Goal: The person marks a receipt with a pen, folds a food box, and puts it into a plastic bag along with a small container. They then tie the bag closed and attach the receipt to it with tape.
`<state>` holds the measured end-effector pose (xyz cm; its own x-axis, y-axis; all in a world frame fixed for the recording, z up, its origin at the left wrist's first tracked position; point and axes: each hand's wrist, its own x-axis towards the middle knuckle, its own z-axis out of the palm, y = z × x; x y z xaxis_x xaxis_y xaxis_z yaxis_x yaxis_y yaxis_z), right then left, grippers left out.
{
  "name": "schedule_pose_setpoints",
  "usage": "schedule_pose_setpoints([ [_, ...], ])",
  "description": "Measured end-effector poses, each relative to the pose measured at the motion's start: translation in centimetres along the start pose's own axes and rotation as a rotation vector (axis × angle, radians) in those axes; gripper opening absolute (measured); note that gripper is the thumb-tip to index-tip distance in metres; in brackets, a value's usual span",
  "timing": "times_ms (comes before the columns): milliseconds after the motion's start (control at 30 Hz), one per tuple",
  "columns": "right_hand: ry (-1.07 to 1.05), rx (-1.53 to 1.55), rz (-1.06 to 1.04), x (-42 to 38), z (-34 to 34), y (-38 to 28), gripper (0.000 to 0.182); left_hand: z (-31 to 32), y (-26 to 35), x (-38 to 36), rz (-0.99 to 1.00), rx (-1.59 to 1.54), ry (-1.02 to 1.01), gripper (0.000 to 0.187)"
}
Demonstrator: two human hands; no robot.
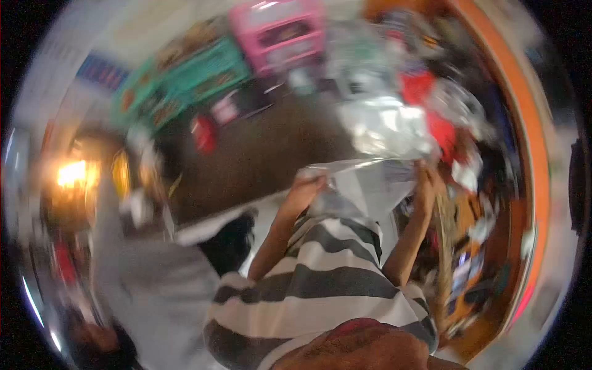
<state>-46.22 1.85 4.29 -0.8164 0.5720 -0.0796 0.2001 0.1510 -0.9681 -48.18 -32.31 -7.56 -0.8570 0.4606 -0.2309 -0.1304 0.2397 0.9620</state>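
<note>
A clear plastic bag (368, 185) is stretched between my two hands in front of my striped shirt, its upper edge pulled nearly straight. My left hand (306, 187) pinches one corner, close to the front edge of the dark table (265, 142). At the opposite corner my right hand (425, 185) has its fingers closed on the plastic. Just beyond the bag lies a shiny heap of clear plastic packaging (382, 126). Motion blur hides whether anything is inside the bag.
Pink drawers (280, 37) and a teal rack (185, 80) stand at the table's back. A small red object (203, 134) lies on the table. Red and clear packaging crowds the right, beside an orange edge (524, 123). A person in grey (154, 290) is at my left.
</note>
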Motion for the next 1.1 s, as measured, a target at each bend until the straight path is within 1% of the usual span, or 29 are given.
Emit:
schedule_pose_setpoints([
  [33,0.027,0.049,-0.018,2.1,1.6,1.6,0.025,0.2,3.7,0.0,-0.283,-0.359,0.075,0.031],
  [67,-0.076,0.035,-0.013,2.5,3.5,1.0,0.025,0.6,3.5,-0.6,-0.31,-0.398,0.169,0.031],
  [133,0.133,-0.775,-0.558,3.1,5.8,-1.9,0.024,1.3,4.2,-0.3,-0.247,-0.66,0.444,0.037],
  [167,-0.073,-0.581,-0.428,3.2,7.3,-1.0,0.031,1.4,4.6,-0.4,-0.239,-0.677,0.484,0.037],
  [200,-0.363,-0.421,-0.233,1.8,10.0,-2.6,0.034,1.4,5.2,-0.7,-0.279,-0.437,0.414,0.033],
  [233,-0.672,-0.31,-0.249,0.5,11.8,-2.7,0.03,2.0,5.5,-0.6,-0.262,-0.465,0.442,0.032],
  [267,-1.001,-0.104,-0.235,-0.8,13.7,-1.9,0.029,2.6,5.7,-0.5,-0.244,-0.493,0.47,0.032],
  [300,-1.172,-0.09,-0.273,-2.4,15.8,-2.6,0.024,3.2,6.0,-0.4,-0.225,-0.52,0.498,0.033],
  [333,-1.084,-0.102,-0.356,-2.3,17.3,-0.7,0.018,4.0,-0.5,0.8,-0.147,-0.531,0.47,0.031],
  [367,-1.09,-0.101,-0.351,-1.5,18.2,1.2,0.018,3.6,-0.7,0.8,-0.156,-0.601,0.537,0.024],
  [433,-0.791,-0.114,-0.383,0.9,18.6,3.9,0.012,2.8,-1.1,1.0,-0.16,-0.738,0.676,0.012],
  [467,-0.68,-0.076,-0.404,2.6,17.8,4.2,0.011,2.9,-2.1,0.4,-0.083,-0.573,0.901,0.01],
  [500,-0.57,-0.039,-0.425,4.8,16.7,4.6,0.011,1.6,-1.9,-0.3,-0.065,-0.663,0.933,0.013],
  [533,-0.476,-0.137,-0.433,6.9,15.2,5.6,0.009,0.1,-1.6,-0.7,-0.046,-0.751,0.967,0.016],
  [567,-0.383,-0.233,-0.438,8.2,13.8,6.6,0.006,-0.8,-1.8,-0.7,-0.053,-0.745,0.966,0.016],
  [633,-0.351,-0.271,-0.271,9.0,12.0,5.8,0.008,-1.7,-2.1,-0.4,-0.013,-1.217,1.165,0.011],
  [667,-0.332,-0.307,-0.332,9.0,11.9,6.4,0.009,-1.3,-1.4,0.1,-0.15,-1.249,1.191,0.012],
  [700,-0.332,-0.303,-0.327,8.9,12.1,7.0,0.009,-1.2,-0.7,0.7,-0.151,-1.243,1.193,0.012],
  [767,-0.315,-0.295,-0.428,8.2,13.0,7.7,0.01,-1.4,0.3,2.1,-0.197,-1.162,1.12,0.011],
  [800,-0.39,-0.265,-0.492,8.0,13.0,7.7,0.015,-1.6,0.4,2.2,-0.207,-1.158,1.121,0.011],
  [833,-0.391,-0.265,-0.483,8.6,12.5,8.6,0.015,-2.2,0.5,2.1,-0.155,-1.029,1.101,0.011],
  [867,-0.407,-0.308,-0.356,9.8,11.7,9.9,0.021,-2.7,0.5,2.5,-0.098,-0.903,1.08,0.011],
  [900,-0.423,-0.348,-0.231,10.8,11.4,10.7,0.027,-3.0,0.4,3.3,-0.097,-0.901,1.082,0.011],
  [933,-0.505,-0.461,-0.23,11.5,11.2,11.6,0.044,-3.0,0.1,4.1,-0.048,-0.675,1.185,0.012],
  [967,-0.51,-0.458,-0.233,11.5,11.8,10.7,0.044,-3.1,-0.4,4.8,0.004,-0.442,1.276,0.013],
  [1000,-0.462,-0.55,-0.424,10.7,13.0,8.2,0.046,-3.3,-1.3,5.4,0.085,-0.042,1.286,0.019],
  [1033,-0.411,-0.64,-0.613,9.5,14.2,5.7,0.049,-2.8,0.7,6.6,0.086,-0.037,1.287,0.019],
  [1067,-0.478,-0.488,-0.692,7.9,16.0,3.0,0.049,-1.2,4.7,8.0,0.106,0.081,1.167,0.024],
  [1100,-0.511,-0.415,-0.727,7.1,17.2,1.9,0.05,0.4,7.3,8.3,0.12,0.191,1.044,0.03],
])
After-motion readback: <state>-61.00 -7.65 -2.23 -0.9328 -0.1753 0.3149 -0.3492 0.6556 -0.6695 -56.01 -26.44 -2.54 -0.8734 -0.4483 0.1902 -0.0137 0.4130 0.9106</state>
